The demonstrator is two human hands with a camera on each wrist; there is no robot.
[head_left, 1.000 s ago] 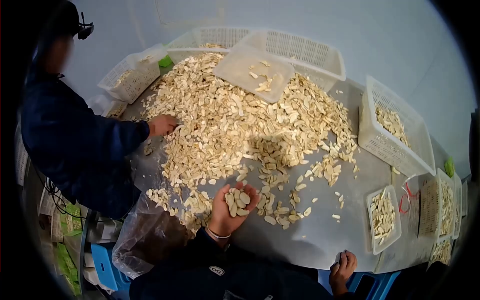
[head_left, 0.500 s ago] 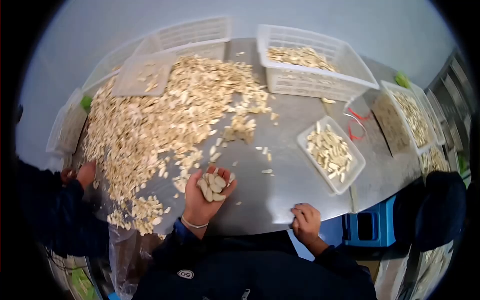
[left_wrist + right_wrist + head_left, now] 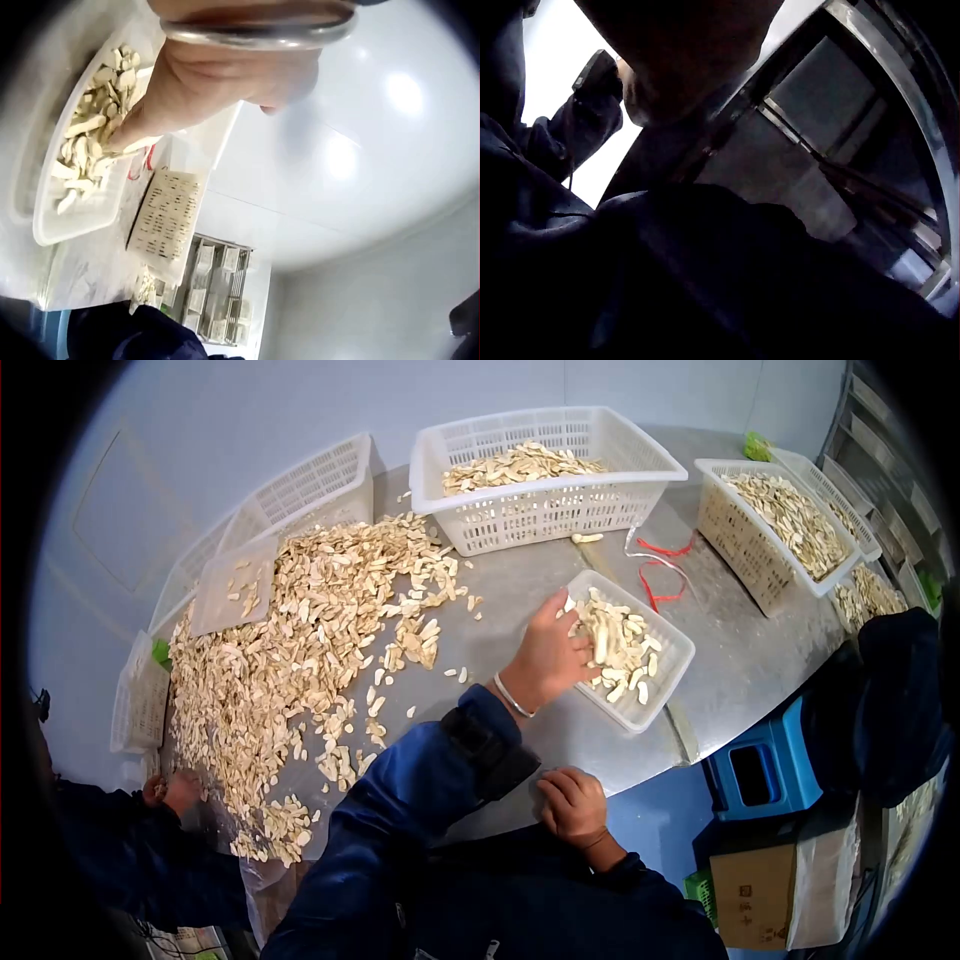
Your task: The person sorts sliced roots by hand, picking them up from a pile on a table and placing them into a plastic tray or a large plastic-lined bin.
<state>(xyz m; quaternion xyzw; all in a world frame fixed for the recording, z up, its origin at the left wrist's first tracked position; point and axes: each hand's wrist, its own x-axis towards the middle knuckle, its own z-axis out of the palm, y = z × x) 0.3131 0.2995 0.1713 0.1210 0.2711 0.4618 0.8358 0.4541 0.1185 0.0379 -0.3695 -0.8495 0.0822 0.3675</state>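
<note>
My left hand point(image 3: 548, 652), with a metal bangle at the wrist, is tilted over a small white tray point(image 3: 672, 678) holding pale dried slices point(image 3: 630, 645). Slices beside its fingers look blurred, dropping into the tray. In the left wrist view the hand point(image 3: 191, 94) reaches down to the slices point(image 3: 94, 131), its far fingers hidden. At the table's front edge my right hand point(image 3: 575, 807) rests with loosely bent fingers and no slice showing in it. The right wrist view is dark, mostly sleeve.
A large heap of slices point(image 3: 270, 670) covers the table's left side. White baskets point(image 3: 545, 510) of slices stand at the back, another basket point(image 3: 745, 550) at right. Red string point(image 3: 655, 575) lies between. Another person's hand point(image 3: 180, 792) is at the heap. A blue stool point(image 3: 775, 760) stands below.
My left hand, palm up with slices a second ago, has swung right from the heap to the tray and tipped. The head view has turned right. The right hand stays by the table edge.
</note>
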